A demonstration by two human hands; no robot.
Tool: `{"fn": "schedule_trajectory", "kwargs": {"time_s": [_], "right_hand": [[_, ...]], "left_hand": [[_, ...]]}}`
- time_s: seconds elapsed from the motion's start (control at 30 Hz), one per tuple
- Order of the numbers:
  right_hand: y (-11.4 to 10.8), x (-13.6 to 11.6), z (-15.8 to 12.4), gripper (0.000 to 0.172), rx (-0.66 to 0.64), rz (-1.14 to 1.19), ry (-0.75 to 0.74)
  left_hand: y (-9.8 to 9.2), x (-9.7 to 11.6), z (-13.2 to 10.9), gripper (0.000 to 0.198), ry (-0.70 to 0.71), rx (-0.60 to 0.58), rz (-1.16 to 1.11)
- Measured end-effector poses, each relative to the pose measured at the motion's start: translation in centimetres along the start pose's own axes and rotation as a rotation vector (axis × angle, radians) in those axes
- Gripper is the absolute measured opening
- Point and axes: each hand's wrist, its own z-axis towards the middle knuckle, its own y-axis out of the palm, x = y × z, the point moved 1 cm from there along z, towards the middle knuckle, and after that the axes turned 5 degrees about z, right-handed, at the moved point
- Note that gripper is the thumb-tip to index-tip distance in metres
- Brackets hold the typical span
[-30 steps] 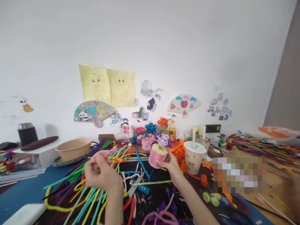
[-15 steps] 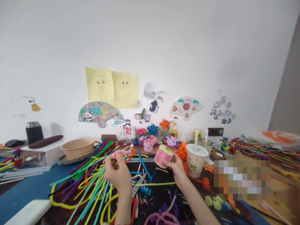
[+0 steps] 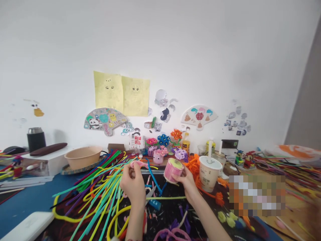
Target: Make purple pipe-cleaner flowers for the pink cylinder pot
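My left hand (image 3: 133,182) pinches a pink pipe cleaner (image 3: 139,163) between thumb and fingers, above the black work mat. To its right, my right hand (image 3: 187,180) grips a small pink flower pot (image 3: 173,170) wrapped in pipe cleaner, with a yellow-green top. A purple pipe-cleaner flower (image 3: 181,154) shows just above that pot; whether its stem is fixed in the pot is hard to make out. Beneath the hands lie scissors (image 3: 150,193), partly hidden by my left wrist, and a blue tube-like item (image 3: 154,204).
Loose pipe cleaners (image 3: 107,197) spread across the left side. A lidded paper cup (image 3: 210,174) with a straw stands close to my right hand. Behind are a finished pink pot (image 3: 158,156), a blue flower (image 3: 164,139) and a tan bowl (image 3: 84,156). A white box-shaped device (image 3: 30,227) lies front left.
My left hand has moved right with the pink pipe cleaner, nearer the pot. The pot is tilted less and its flower sits slightly further left.
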Motion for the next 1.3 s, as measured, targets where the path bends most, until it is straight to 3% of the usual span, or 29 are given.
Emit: {"fn": "schedule_trajectory", "kwargs": {"time_s": [0.37,0.6,0.7,0.87,1.3], "right_hand": [[-0.7,1.2,0.6,0.080,-0.081,-0.037,0.025],[-0.5,1.5,0.4,0.086,-0.117,-0.052,0.033],[-0.5,1.6,0.4,0.088,-0.126,-0.063,0.033],[-0.5,1.6,0.3,0.084,-0.147,-0.082,0.038],[0.6,2.0,-0.9,0.079,-0.277,-0.117,0.118]], "left_hand": [[0.5,0.2,-0.7,0.025,-0.028,-0.121,0.025],[2.3,0.2,-2.5,0.030,0.009,-0.475,0.002],[3.0,-0.2,-3.2,0.032,-0.006,-0.551,0.012],[3.4,-0.7,-3.4,0.030,-0.053,-0.576,-0.022],[3.9,-1.2,-2.8,0.026,-0.263,-0.507,-0.385]]}}
